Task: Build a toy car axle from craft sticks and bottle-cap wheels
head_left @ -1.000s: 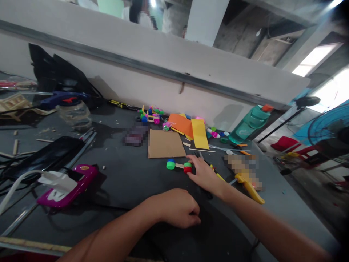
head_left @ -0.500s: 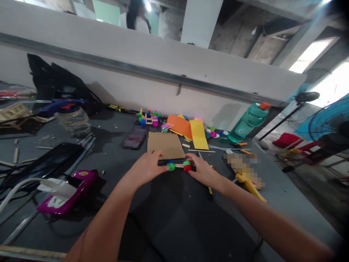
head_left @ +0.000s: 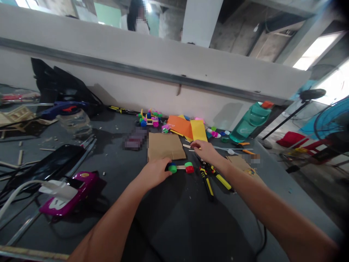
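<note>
My left hand (head_left: 155, 174) is at the near edge of a brown cardboard piece (head_left: 165, 145). Its thumb and fingers close around the green and blue bottle caps (head_left: 172, 167) at one end of a small stick-and-cap assembly. Thin wooden sticks (head_left: 181, 167) run from there to green and red caps (head_left: 189, 167) at the other end, which lies free on the table. Farther out, my right hand (head_left: 206, 151) reaches over the table with its fingers extended beside a short wooden stick (head_left: 187, 146). Nothing shows in its grasp.
Black-and-yellow pliers (head_left: 207, 183) lie under my right forearm. Orange paper (head_left: 180, 124) and a finished-looking cap-wheeled model (head_left: 149, 120) sit by the wall. A green bottle (head_left: 250, 122) stands at right. A magenta power strip (head_left: 69, 194) and black phone-like slab (head_left: 56, 163) lie left.
My right hand has left the red and green caps and moved away from me toward the loose sticks. The left hand stays on its end of the assembly. More of the pliers shows.
</note>
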A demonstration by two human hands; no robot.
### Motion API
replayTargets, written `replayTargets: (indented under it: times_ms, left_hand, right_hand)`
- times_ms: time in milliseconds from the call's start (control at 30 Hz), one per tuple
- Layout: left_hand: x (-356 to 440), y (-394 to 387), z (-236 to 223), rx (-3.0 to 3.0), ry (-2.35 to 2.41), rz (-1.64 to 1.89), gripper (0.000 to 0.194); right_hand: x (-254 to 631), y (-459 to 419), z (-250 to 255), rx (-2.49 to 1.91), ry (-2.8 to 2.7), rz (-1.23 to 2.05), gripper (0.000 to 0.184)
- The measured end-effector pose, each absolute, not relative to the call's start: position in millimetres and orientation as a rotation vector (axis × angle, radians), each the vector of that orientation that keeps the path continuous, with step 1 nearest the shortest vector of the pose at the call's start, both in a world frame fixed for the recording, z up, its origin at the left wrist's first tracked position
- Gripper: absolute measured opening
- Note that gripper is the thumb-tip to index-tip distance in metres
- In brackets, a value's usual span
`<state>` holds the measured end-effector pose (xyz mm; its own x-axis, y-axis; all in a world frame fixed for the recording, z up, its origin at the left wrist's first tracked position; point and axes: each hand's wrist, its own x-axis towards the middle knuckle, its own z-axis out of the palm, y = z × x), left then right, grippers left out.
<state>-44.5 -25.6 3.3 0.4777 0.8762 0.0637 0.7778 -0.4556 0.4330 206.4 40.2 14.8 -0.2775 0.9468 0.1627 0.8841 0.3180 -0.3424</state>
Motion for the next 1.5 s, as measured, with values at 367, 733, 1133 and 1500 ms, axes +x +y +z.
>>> replayTargets:
  times_ms: [367, 733, 1133, 1500]
  left_hand:
    - [-41.0, -28.1, 3.0, 2.373, 1.261, 0.453, 0.031]
    - [-46.1, -30.6, 25.3, 1.988, 1.258, 0.93, 0.034]
    - [-23.6, -47.3, 31.7, 1.576, 0.926, 0.883, 0.035]
    - [-19.1, -47.0, 32.7, 1.4, 0.905, 0.814, 0.031]
  right_hand:
    - [186.5, 82.5, -0.4, -1.776, -2.369, 0.14, 0.012]
    - [176.1, -18.0, 36.7, -1.352, -2.176, 0.058, 0.017]
    - [156.7, -69.2, 36.4, -1.139, -1.927, 0.267, 0.016]
    - [162.8, -72.8, 36.4, -1.113, -1.957, 0.144, 0.016]
